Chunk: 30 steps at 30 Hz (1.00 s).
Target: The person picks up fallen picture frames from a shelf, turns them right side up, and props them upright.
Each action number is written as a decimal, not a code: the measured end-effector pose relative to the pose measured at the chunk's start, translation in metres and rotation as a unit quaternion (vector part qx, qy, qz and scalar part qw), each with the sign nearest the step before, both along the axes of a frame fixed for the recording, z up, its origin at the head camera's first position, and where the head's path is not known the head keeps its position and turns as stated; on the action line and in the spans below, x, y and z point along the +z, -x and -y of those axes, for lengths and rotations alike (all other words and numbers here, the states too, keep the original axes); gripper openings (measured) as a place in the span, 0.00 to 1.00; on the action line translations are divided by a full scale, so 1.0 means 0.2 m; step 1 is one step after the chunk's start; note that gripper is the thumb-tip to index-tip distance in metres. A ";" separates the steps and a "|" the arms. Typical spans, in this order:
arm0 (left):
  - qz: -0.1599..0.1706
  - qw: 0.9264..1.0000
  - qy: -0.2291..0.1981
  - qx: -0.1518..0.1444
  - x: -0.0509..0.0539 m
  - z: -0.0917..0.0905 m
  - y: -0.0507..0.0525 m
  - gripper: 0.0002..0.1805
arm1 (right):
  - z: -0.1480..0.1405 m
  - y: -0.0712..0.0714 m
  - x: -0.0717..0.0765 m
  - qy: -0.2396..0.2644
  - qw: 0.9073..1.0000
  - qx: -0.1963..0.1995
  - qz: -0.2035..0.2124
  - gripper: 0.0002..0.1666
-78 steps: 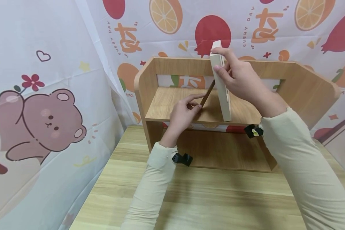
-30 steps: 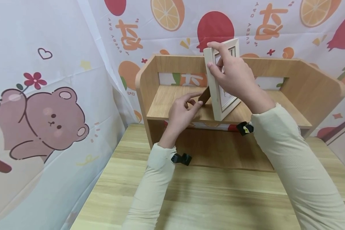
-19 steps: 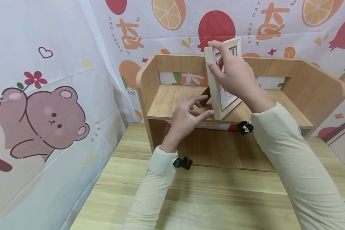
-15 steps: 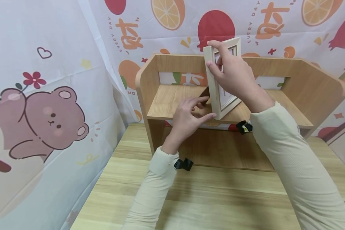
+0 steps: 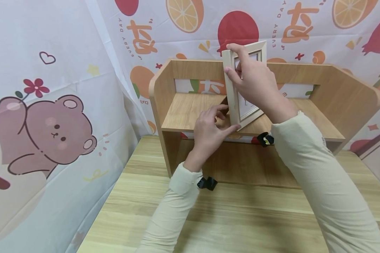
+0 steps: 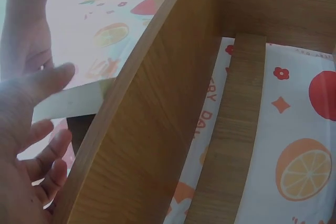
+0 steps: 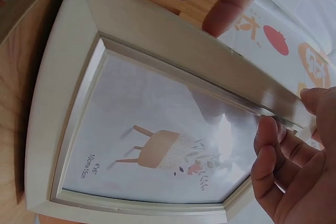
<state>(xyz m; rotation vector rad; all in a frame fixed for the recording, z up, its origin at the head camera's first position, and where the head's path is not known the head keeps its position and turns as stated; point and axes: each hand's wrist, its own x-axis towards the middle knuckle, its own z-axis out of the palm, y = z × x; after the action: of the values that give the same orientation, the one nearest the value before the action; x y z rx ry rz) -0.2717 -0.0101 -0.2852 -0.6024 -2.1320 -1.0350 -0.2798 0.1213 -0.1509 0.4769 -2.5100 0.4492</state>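
Note:
A cream picture frame [image 5: 230, 95] stands on the upper board of the wooden desk shelf [image 5: 183, 112], turned at an angle. My right hand [image 5: 258, 80] holds its top left corner, thumb on the side edge. At the lower left, my left hand [image 5: 207, 130] touches the frame's side edge with index finger and thumb. In the left wrist view, thumb and fingers are spread apart beside the frame [image 6: 68, 100]. Part of the frame's dark brown back stand [image 5: 223, 102] shows behind my left fingers. A deer-like drawing [image 7: 163, 150] with size lettering shows under the glazing.
The shelf's side panels [image 5: 345, 95] rise left and right, with a back rail [image 5: 196, 70] between them. Below lies a lower compartment [image 5: 250, 163]. The shelf stands on a light wood table [image 5: 240, 218], before a fruit-print curtain [image 5: 190, 45].
My left hand let go of the back stand and moved right to the frame's lower edge. The right hand turned the frame so its front shows, then shifted it slightly left.

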 end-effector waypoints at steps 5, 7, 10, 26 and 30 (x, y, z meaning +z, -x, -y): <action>-0.017 0.999 0.008 0.034 -0.01 -0.02 0.01 0.31 | 0.01 0.00 0.00 -0.005 1.000 -0.006 -0.004 0.32; -0.022 0.999 0.008 0.038 -0.02 -0.02 0.01 0.32 | 0.01 0.01 0.00 -0.006 1.000 -0.008 -0.003 0.32; -0.023 0.999 0.006 0.035 -0.02 -0.02 0.01 0.33 | 0.02 0.01 0.00 -0.009 1.000 -0.009 -0.001 0.32; 0.063 0.998 -0.009 -0.006 0.02 -0.01 -0.01 0.32 | -0.01 0.01 0.02 -0.020 0.999 0.033 0.013 0.35; 0.081 0.997 -0.008 -0.005 0.03 0.00 -0.02 0.32 | -0.02 0.02 0.04 -0.036 0.999 0.034 0.021 0.36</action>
<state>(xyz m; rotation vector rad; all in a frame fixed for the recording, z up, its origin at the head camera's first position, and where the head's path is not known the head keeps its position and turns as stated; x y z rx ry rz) -0.2677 -0.0092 -0.2795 -0.5379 -2.2591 -1.1391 -0.2835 0.1255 -0.1433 0.5868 -2.5646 0.3988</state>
